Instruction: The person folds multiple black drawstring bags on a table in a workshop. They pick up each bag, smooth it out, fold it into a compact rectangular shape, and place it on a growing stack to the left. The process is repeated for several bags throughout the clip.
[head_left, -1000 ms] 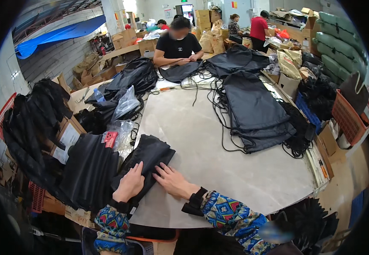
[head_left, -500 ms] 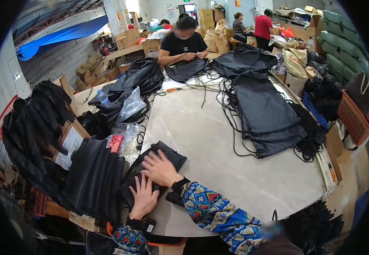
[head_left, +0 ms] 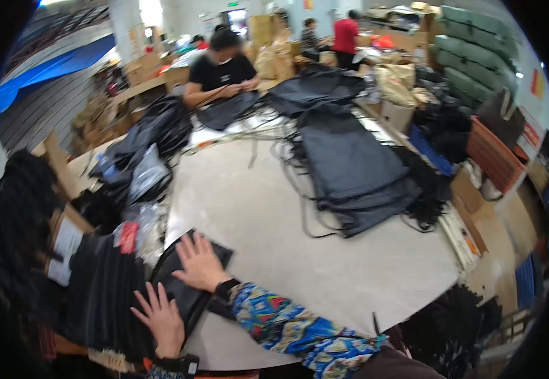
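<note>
A folded black fabric bag [head_left: 189, 302] lies at the near left of the pale tabletop [head_left: 344, 284]. My right hand [head_left: 200, 262] rests flat on its upper part, fingers spread. Next to the bag's left edge is my left hand [head_left: 163, 317], fingers apart, over or touching a stack of folded black bags [head_left: 104, 297]; contact cannot be made out. Neither hand grips anything. A red packet [head_left: 128, 237] sits at the far end of that stack, beside clear plastic film [head_left: 153, 221].
Flat black drawstring bags [head_left: 356, 170] are piled at the right, cords trailing. Across the table a person in black [head_left: 221, 79] handles a dark bag. More black bags [head_left: 154, 129] lie at the back left. Black fabric [head_left: 18, 208] hangs at the far left. An orange basket [head_left: 494, 155] stands at right.
My view has swung to the right, so the scene sits farther left. My left hand has come off the folded bag toward the stack; the right hand lies flatter with fingers spread.
</note>
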Tool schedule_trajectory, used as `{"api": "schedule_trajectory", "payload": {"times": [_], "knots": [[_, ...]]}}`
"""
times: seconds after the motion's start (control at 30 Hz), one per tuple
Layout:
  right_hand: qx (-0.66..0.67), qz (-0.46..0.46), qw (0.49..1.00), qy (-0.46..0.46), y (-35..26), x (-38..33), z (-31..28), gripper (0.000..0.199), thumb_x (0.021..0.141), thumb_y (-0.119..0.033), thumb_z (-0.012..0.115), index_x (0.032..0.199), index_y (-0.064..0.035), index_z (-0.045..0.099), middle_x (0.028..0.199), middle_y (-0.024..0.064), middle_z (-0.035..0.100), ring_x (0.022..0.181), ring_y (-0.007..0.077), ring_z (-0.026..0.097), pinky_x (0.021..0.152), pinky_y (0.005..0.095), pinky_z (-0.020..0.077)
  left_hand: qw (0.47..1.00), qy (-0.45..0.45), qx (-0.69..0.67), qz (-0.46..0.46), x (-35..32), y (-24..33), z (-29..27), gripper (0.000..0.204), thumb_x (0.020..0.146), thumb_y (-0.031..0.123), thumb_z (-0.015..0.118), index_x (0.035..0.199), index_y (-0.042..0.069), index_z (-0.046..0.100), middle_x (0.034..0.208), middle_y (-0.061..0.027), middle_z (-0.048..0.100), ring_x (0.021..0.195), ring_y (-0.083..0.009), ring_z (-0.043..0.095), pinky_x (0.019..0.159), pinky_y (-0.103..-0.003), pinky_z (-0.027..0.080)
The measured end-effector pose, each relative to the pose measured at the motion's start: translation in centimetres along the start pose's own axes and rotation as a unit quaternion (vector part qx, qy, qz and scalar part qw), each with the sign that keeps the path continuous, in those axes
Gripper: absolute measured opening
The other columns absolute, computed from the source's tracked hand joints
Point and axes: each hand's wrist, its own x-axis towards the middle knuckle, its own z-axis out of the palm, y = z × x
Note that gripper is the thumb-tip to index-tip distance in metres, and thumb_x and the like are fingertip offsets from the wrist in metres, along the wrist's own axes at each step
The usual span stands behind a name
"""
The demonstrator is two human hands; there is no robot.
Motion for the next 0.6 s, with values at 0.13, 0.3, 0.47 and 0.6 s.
{"api": "schedule_trajectory", "payload": {"times": [0.13, 0.3, 0.47, 0.6], "knots": [[0.174, -0.066, 0.971, 0.154, 2.9, -0.1, -1.4, 0.050, 0.090, -0.026, 0.061, 0.129, 0.0040, 0.050, 0.141, 0.0247, 0.041, 0.135, 0.0406, 0.034, 0.110, 0.0466, 0.0326, 0.977, -0.078, -0.177, 0.093, 0.8, 1.2, -0.8, 0.048, 0.101, 0.030, 0.038, 0.142, 0.006, 0.042, 0.147, -0.0155, 0.040, 0.139, -0.0345, 0.031, 0.114, -0.050, 0.020], [-0.103, -0.101, 0.972, 0.183, 16.8, -4.9, -9.6, 0.049, 0.073, 0.001, 0.054, 0.121, 0.0031, 0.054, 0.127, 0.0204, 0.053, 0.124, 0.0349, 0.047, 0.106, 0.0434, 0.0366, 0.966, -0.086, -0.228, 0.082, 1.0, 0.8, -1.6, 0.049, 0.101, 0.031, 0.038, 0.143, 0.005, 0.040, 0.149, -0.0161, 0.038, 0.140, -0.0352, 0.029, 0.114, -0.051, 0.019], [-0.452, 0.178, 0.859, 0.159, 29.3, -14.3, -21.5, 0.021, 0.077, -0.012, 0.058, 0.097, -0.0062, 0.061, 0.105, 0.0111, 0.063, 0.105, 0.0271, 0.057, 0.090, 0.0410, 0.0427, 0.963, -0.085, -0.244, 0.076, 1.7, 0.8, -2.6, 0.050, 0.101, 0.030, 0.040, 0.143, 0.004, 0.039, 0.149, -0.0185, 0.036, 0.140, -0.0365, 0.029, 0.115, -0.050, 0.019], [-0.391, 0.213, 0.889, 0.109, 33.4, -17.3, -25.3, 0.012, 0.081, -0.011, 0.056, 0.091, -0.0084, 0.064, 0.083, 0.0083, 0.066, 0.083, 0.0243, 0.065, 0.076, 0.0391, 0.0476, 0.972, -0.046, -0.210, 0.092, 2.2, 1.1, -4.0, 0.051, 0.100, 0.028, 0.043, 0.142, 0.001, 0.039, 0.148, -0.0219, 0.036, 0.140, -0.0383, 0.027, 0.115, -0.051, 0.018]]}}
